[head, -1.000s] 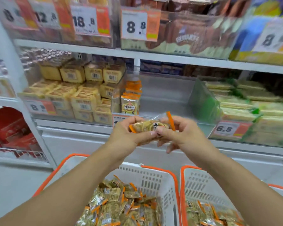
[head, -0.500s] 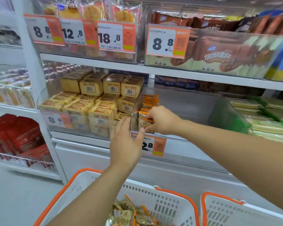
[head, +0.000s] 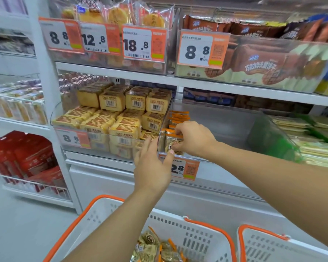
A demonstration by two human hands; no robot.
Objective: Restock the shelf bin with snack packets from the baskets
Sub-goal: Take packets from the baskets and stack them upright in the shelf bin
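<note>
Two hands are up at the middle shelf. The right hand reaches into the clear shelf bin at its front left corner, fingers curled over the top edge of a snack packet, its grip clamped on the packet's upper end. That packet stands upright, long axis vertical, orange sealed edge at the top, its round printed face turned out toward the aisle and pressed close behind the bin's clear front wall. Behind it more orange-topped packets stand in a row running back along the bin's left wall, faces the same way. The rest of the bin floor to the right shows bare grey.

The left hand sits lower and in front, fingers straight and spread, grip apart, holding nothing; the fingertips lie against the bin's front near the corner, the thumb tip just under the packet's face, above the price tag reading 2.8.

Left of the bin, yellow cake packs fill the neighbouring bin; green packs lie to the right.

Below, the left basket, white with an orange rim, holds loose packets lying flat at mixed angles. The right basket shows only its rim and wall.
</note>
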